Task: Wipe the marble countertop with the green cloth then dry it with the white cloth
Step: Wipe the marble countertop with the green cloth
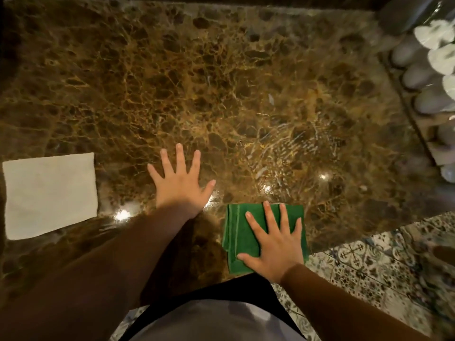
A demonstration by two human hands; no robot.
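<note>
White cloth is lying flat at the far left of the brown marble worktop. Near the middle, the left hand is resting palm-down on the stone, fingers spread wide and holding nothing. Further right, the right hand is pressing straight fingers onto the folded green cloth — right at the worktop's near edge. Pale rounded items — too blurred to identify — are sitting at the far right.

Dim, warm light. Bright glare spots shine on the wet worktop. Edges look bent and blurry.
</note>
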